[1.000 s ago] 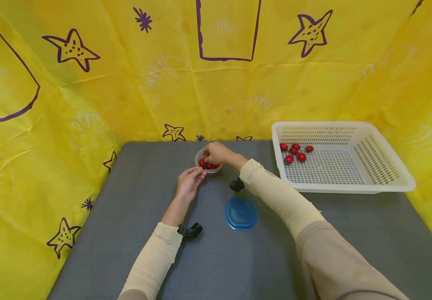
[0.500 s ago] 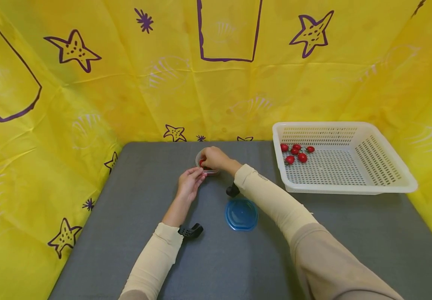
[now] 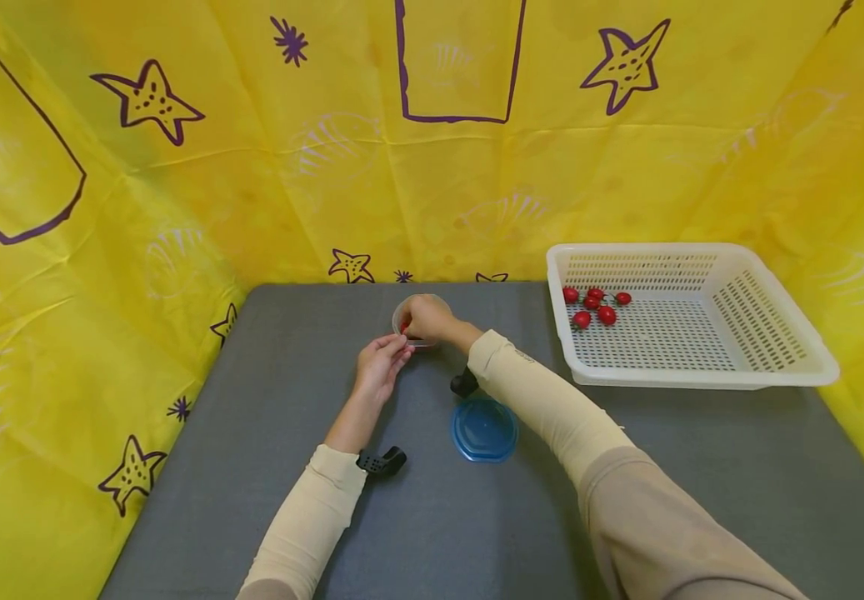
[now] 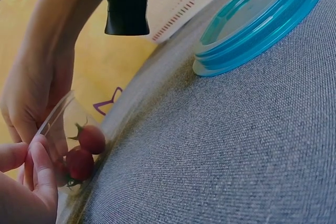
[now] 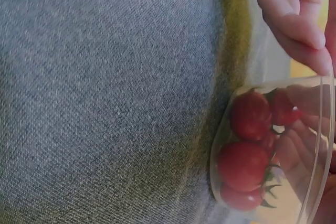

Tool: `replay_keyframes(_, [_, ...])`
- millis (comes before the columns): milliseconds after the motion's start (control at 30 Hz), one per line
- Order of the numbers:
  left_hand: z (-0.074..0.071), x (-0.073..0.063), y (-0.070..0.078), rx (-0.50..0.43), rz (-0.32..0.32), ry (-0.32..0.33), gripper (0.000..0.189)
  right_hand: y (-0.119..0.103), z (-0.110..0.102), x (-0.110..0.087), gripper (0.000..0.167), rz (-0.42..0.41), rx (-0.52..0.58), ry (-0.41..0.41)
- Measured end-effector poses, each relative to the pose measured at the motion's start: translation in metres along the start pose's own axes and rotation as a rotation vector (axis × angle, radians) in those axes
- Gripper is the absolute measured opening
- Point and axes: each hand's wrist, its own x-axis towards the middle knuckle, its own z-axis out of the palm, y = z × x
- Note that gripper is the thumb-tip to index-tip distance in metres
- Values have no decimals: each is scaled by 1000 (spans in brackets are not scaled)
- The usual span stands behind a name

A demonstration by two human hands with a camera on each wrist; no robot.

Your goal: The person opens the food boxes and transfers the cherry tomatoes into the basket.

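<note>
A curtained-off work booth, with yellow starfish-printed cloth (image 3: 432, 192) behind and beside a grey table (image 3: 274, 383)

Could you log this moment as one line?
left hand: pinches rim of clear container; right hand: inside container, grip hidden; tomatoes: several in container, others in white basket; blue lid: on table, off container

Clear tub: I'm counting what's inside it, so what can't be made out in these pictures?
Right wrist view: clear tub partly cut off by the bottom edge; tomatoes partly hide one another.
Head view: tub's inside, mostly covered by the right hand.
Left wrist view: part of the tub, behind left hand.
</note>
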Motion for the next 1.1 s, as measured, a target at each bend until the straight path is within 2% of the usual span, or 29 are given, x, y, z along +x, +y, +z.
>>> replay_keyframes(167, [1, -2, 0, 7, 11, -1, 6, 1, -1, -1, 8, -44, 43, -42])
replay_keyframes(333, [0, -2, 1, 9, 8, 3, 6, 2, -2, -1, 8, -41, 68, -69])
replay_keyframes(600, [1, 1, 1, 3, 1, 9, 7, 3, -8, -4, 7, -30, 80, -31])
replay_keyframes(733, [1, 1, 1, 7, -2, 11, 6, 4, -13, -5, 12, -23, 108, -12])
replay_keyframes(867, [1, 1, 0, 3, -11, 14, 7, 6, -17, -8, 19, -9, 112, -10])
replay_keyframes(1100, [0, 0, -1, 4, -7, 20, 6, 10, -25, -12, 21, 6, 125, -24])
